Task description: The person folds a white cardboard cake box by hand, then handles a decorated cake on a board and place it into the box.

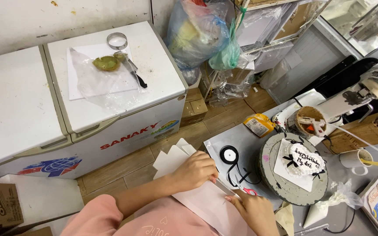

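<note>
Nearest, the right hand [255,210] and left hand [196,169] pinch a flat pale pink box sheet [206,202] just left of the cake turntable [285,183]; seemingly mid-fold, needing a firm crease next.

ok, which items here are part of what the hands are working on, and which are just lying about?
In hand:
left hand and right hand on pale pink card sheet
white card pieces
red-handled scissors

Lying about:
black ribbon spool
decorated cake on turntable
piping bag
white mug
</note>
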